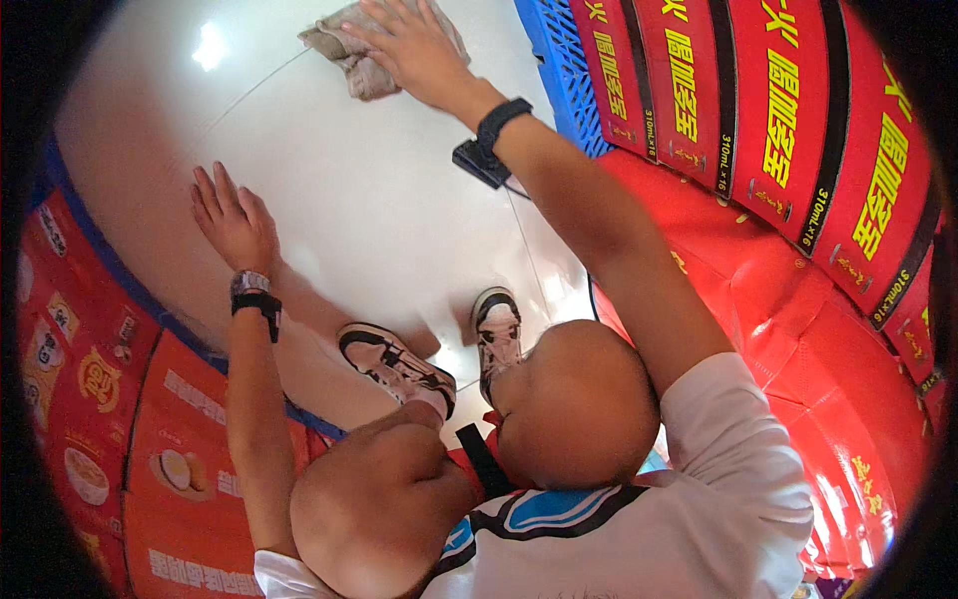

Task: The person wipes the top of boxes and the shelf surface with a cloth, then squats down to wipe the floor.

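Palm down, my right hand [419,56] lies flat on a crumpled grey-beige cloth [372,81] at the top of the view. Its fingers are spread over the cloth, which rests on the glossy white tiled floor [374,224]. Nothing is in my left hand [233,219], whose fingers are apart over the floor at the left; whether it touches the tiles I cannot tell. A small black box-shaped device [481,163] shows beneath my right wrist, with a thin cable near it.
Red drink cartons [778,97] with yellow writing are stacked at the right, by a blue plastic pallet [563,67]. Shiny red sheeting [756,299] spreads below them. Printed red cartons [176,442] line the left. My shoes [397,363] are planted between them.
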Motion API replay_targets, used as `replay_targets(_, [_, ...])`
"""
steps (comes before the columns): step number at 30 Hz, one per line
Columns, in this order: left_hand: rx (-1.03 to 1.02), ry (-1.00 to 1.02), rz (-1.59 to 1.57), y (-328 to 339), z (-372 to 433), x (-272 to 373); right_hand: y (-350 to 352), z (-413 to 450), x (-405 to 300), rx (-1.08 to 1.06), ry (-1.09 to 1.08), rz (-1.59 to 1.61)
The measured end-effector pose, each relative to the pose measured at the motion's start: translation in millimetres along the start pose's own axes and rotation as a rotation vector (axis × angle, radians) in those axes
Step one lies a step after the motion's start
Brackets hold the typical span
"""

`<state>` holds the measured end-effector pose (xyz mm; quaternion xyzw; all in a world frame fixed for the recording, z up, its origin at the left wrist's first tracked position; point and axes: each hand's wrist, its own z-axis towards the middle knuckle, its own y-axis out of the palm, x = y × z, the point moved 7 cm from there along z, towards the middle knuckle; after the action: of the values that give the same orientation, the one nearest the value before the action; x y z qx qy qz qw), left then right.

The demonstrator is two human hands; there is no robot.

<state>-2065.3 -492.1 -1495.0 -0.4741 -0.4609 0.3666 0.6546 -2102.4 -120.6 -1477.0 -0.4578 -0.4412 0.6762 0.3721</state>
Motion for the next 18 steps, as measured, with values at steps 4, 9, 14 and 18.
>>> replay_targets(4, [0.006, -0.030, 0.012, 7, -18, -12, -7, -107, -23, -0.108, 0.186, 0.031])
replay_targets(9, [0.006, -0.045, 0.005, -3, -11, 1, -31, -301, -71, -0.281, 0.444, 0.071])
replay_targets(14, [0.042, 0.005, 0.013, -1, -14, -3, -15, -229, -24, -0.126, 0.428, 0.132])
replay_targets(18, [0.018, -0.040, -0.013, -1, -18, 1, -8, -71, 41, 0.064, 0.241, 0.109])
